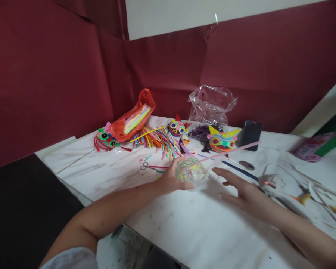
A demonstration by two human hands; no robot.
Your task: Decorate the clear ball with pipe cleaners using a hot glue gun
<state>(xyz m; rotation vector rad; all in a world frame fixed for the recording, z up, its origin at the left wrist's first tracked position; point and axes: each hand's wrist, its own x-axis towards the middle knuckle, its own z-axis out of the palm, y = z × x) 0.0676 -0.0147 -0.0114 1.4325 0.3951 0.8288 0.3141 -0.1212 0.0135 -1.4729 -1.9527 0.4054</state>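
Curling its fingers around a clear, colour-flecked ball [197, 175], the left hand [169, 178] grips it, while the right hand [238, 188], fingers loosely parted and empty, hovers nearby.

Dark red wall [263, 67], white marbled tabletop [190, 228]

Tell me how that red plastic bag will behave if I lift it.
The red plastic bag would probably sag rather than hold its shape, since its sides look thin and creased. It may feel light, as the pale strips in it look slender. They lie exposed at an opening, so some might slide out if it tips.
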